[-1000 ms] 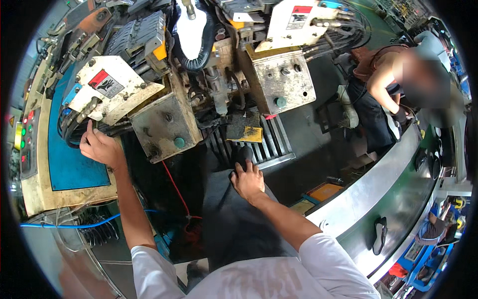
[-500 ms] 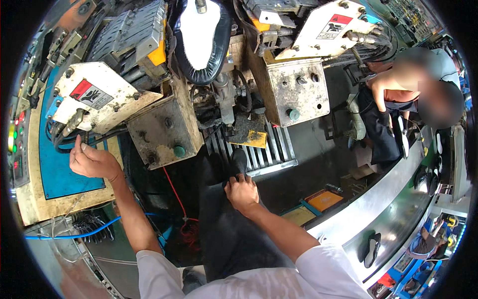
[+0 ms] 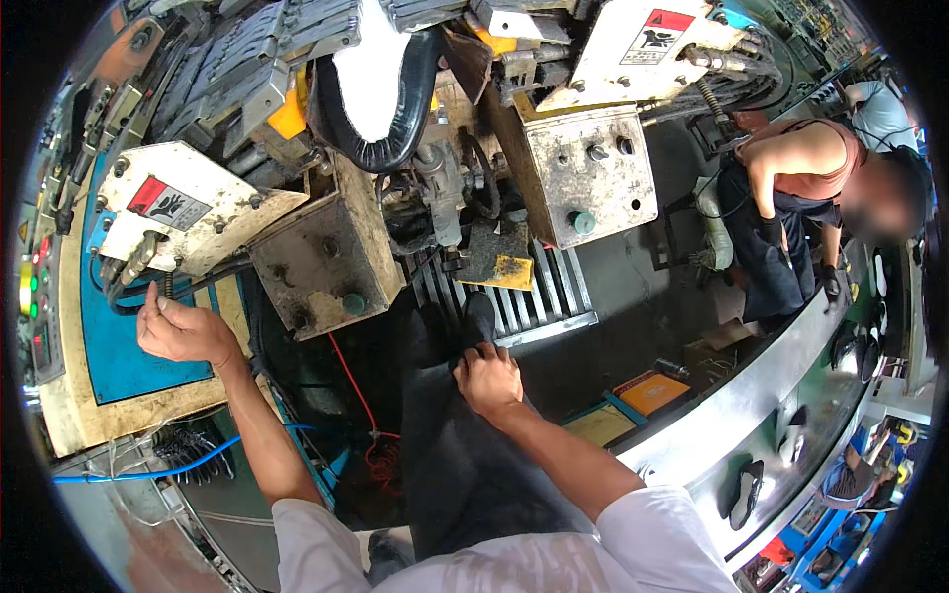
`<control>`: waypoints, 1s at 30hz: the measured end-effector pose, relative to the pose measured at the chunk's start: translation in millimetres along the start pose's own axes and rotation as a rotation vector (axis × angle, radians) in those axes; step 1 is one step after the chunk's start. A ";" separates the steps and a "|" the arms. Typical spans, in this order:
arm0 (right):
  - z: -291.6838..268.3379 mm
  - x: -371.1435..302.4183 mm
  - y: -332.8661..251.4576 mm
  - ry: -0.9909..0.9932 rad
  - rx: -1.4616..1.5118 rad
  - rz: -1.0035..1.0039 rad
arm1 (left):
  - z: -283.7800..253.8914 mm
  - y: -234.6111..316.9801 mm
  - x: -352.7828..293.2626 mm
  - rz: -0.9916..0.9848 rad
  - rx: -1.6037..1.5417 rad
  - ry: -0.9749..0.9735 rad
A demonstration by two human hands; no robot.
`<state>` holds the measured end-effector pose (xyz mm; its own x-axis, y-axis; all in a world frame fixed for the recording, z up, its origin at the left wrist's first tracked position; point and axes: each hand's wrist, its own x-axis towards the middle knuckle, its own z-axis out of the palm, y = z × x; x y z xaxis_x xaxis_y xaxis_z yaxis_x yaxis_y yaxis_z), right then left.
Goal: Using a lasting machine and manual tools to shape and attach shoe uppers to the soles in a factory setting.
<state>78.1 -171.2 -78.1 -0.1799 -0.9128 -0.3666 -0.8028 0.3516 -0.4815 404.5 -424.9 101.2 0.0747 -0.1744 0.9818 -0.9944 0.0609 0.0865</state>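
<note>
A black shoe upper with a white sole-shaped insole (image 3: 371, 94) sits toe toward me in the machine at top centre. Metal plates (image 3: 267, 59) of the machine crowd around its upper part. My left hand (image 3: 188, 329) is beside the black hoses at the left machine arm, over a blue panel (image 3: 138, 366). Its forefinger points up, its other fingers curl loosely, and nothing shows in it. My right hand (image 3: 489, 381) lies over my knee in dark trousers, fingers draped and holding nothing.
Two stained control boxes (image 3: 326, 262) (image 3: 588, 178) with green buttons flank the shoe. A metal grate (image 3: 544, 311) lies below. On the right runs a conveyor (image 3: 771, 361) carrying black shoes (image 3: 746, 494). A co-worker with dark gloves (image 3: 835, 285) bends over its far end. A red coiled cord (image 3: 384, 460) hangs low.
The machine's plates have closed in around the shoe, which appears slightly further left. The co-worker's hand has moved to the conveyor's edge, and another shoe shows on the belt. My hands barely moved.
</note>
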 end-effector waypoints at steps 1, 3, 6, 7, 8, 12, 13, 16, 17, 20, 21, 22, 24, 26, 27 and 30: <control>0.7 0.0 0.8 0.029 0.017 -0.025 | -0.1 0.1 0.0 0.001 0.001 0.000; 1.4 -0.2 1.7 0.030 0.032 -0.021 | -0.2 -0.1 0.4 0.018 0.009 -0.001; 1.5 -0.3 2.8 0.034 0.042 -0.020 | 0.1 -1.2 0.4 0.007 0.013 -0.013; 1.0 -0.2 2.9 0.039 0.039 -0.029 | 0.2 -1.6 0.4 0.028 0.007 -0.002; 0.9 0.0 3.3 0.032 0.043 -0.018 | 0.3 -1.9 0.1 0.025 0.002 -0.001; -0.2 0.8 3.6 0.032 0.040 -0.007 | 0.6 -2.8 -0.9 0.005 0.000 -0.003; -0.1 0.9 3.6 0.047 0.051 -0.013 | 0.7 -2.9 -1.1 0.005 -0.004 -0.004; -0.5 0.9 4.0 0.060 0.056 -0.008 | 1.1 -4.1 -1.5 0.001 -0.010 -0.001; -0.7 0.7 4.4 0.059 0.060 -0.005 | 1.2 -4.9 -1.7 0.011 0.004 -0.004; -3.1 0.0 6.3 0.057 0.063 0.000 | 2.0 -7.7 -1.7 0.033 0.021 -0.012; -4.4 -0.3 7.1 0.050 0.068 0.006 | 2.0 -8.7 -1.6 0.021 0.034 -0.023; -5.5 -0.2 8.2 0.071 0.081 -0.010 | 1.8 -9.5 -1.5 0.044 0.028 -0.013; -7.8 -0.5 10.5 0.042 0.085 0.024 | 0.8 -10.5 -0.7 0.056 0.035 -0.054; -10.0 -2.4 15.5 0.053 0.113 0.061 | -1.0 -10.1 0.8 0.092 0.025 -0.042; -11.4 -5.4 20.5 0.020 0.123 0.069 | -2.0 -9.4 1.9 0.081 0.029 -0.069; -18.5 -25.3 50.3 0.236 0.435 -0.057 | -4.8 -5.7 5.2 0.138 0.006 -0.049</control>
<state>31.7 -134.2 -78.3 -0.3064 -0.9377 -0.1640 -0.5126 0.3077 -0.8016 410.9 -421.5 106.5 -0.0664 -0.2129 0.9748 -0.9954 0.0816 -0.0500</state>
